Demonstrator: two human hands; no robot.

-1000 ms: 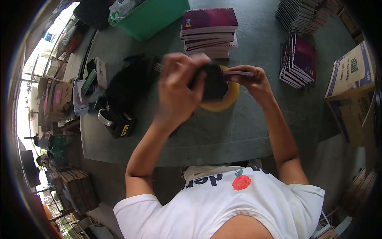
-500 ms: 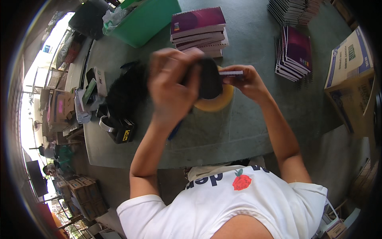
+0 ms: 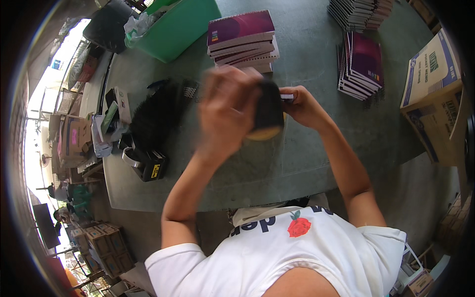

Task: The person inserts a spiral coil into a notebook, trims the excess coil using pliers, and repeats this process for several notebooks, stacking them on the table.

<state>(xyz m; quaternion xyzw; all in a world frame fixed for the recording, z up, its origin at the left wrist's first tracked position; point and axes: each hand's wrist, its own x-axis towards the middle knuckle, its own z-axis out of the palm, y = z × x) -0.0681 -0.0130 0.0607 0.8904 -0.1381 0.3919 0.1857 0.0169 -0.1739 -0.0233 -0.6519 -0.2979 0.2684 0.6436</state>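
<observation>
A small spiral notebook with a dark cover (image 3: 270, 103) is between my hands above the grey table. My right hand (image 3: 306, 106) grips its right side, where a short white edge of pages (image 3: 286, 96) shows. My left hand (image 3: 226, 106) is smeared by motion, its fingers curled at the left edge of the dark cover. Below the notebook lies a yellow ring, like a roll of tape (image 3: 264, 134), mostly hidden. Just beyond my hands stands a stack of purple spiral notebooks (image 3: 241, 27).
More purple notebooks (image 3: 365, 59) lie fanned at the right, with another stack (image 3: 358, 15) behind. A cardboard box (image 3: 430, 79) stands at the right edge. On the left are a green bin (image 3: 183, 29), a heap of black bristly strips (image 3: 161, 111) and a black device with a yellow label (image 3: 148, 163).
My left hand has moved slightly right, still blurred. The dark notebook has shifted right and nearer, covering more of the yellow ring. A blue item below my left wrist is no longer visible.
</observation>
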